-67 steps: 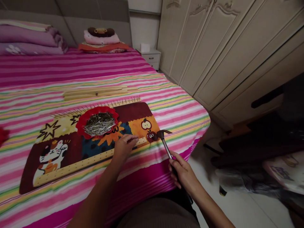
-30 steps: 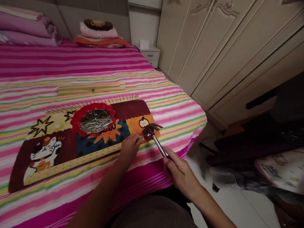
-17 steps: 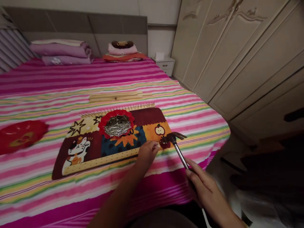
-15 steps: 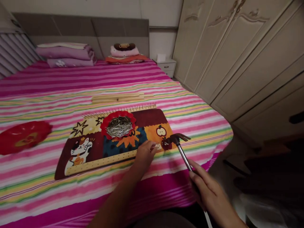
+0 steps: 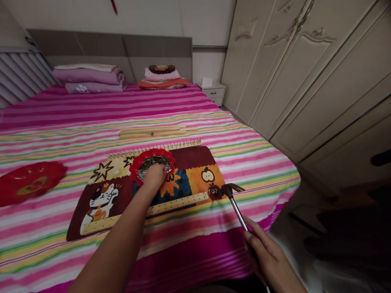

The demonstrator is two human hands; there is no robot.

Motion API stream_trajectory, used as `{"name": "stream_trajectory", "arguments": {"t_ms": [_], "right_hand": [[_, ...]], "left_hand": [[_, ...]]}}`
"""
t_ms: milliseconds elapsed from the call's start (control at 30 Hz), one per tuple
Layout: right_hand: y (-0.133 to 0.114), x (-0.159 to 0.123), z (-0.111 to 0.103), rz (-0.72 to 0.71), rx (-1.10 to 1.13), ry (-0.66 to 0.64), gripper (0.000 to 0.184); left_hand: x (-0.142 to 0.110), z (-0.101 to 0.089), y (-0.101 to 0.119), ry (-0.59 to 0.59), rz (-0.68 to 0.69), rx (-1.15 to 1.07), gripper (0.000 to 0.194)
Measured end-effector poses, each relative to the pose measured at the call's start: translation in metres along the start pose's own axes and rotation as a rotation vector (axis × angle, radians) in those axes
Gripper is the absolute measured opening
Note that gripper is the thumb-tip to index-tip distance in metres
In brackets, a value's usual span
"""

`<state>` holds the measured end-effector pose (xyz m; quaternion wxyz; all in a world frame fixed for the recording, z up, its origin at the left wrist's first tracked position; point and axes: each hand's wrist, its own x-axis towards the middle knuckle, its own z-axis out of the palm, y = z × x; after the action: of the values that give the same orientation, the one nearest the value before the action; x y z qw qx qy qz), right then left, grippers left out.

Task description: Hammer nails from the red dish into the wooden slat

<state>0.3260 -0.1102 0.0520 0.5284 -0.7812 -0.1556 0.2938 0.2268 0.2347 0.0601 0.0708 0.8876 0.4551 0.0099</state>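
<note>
My left hand (image 5: pixel 155 176) reaches down into a red scalloped bowl (image 5: pixel 132 173) of loose metal nails (image 5: pixel 155 159). Its fingertips are hidden among the nails, so I cannot see if they grip any. My right hand (image 5: pixel 265 248) is wrapped round the handle of a claw hammer (image 5: pixel 233 201), whose dark head hangs by the mat's right edge. On the patterned mat (image 5: pixel 195 154) lies a pale wooden strip (image 5: pixel 175 205) with rows of small dark dots. Behind the bowl, another wooden strip (image 5: pixel 183 145) has many nails standing up in it.
Several bare wooden strips (image 5: pixel 152 132) lie farther back on the striped bed (image 5: pixel 244 162). A red tray (image 5: pixel 33 179) is at the left. Folded bedding (image 5: pixel 88 77) and a small pillow pile (image 5: pixel 161 75) rest near the headboard. A nightstand (image 5: pixel 214 92) and wardrobe (image 5: pixel 293 81) stand at the right.
My left hand has moved from the right end of the dotted strip, up and left into the bowl of nails. My right hand keeps the hammer in nearly the same place.
</note>
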Motion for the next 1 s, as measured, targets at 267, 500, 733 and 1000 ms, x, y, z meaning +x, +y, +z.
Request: {"name": "stream_trajectory", "arguments": {"t_ms": [267, 500, 733, 1000], "right_hand": [[0.002, 0.000, 0.001, 0.048, 0.070, -0.038, 0.059], [0.001, 0.001, 0.004, 0.003, 0.052, -0.004, 0.056], [0.009, -0.002, 0.004, -0.002, 0.014, -0.012, 0.059], [0.003, -0.004, 0.004, 0.056, 0.045, -0.059, 0.058]], "left_hand": [[-0.001, 0.002, -0.019, 0.070, -0.140, -0.469, 0.009], [-0.024, -0.003, -0.005, -0.016, -0.219, -1.293, 0.028], [-0.027, 0.001, -0.004, 0.192, -0.283, -1.202, 0.025], [-0.068, 0.030, 0.041, -0.237, -0.163, -1.268, 0.031]]}}
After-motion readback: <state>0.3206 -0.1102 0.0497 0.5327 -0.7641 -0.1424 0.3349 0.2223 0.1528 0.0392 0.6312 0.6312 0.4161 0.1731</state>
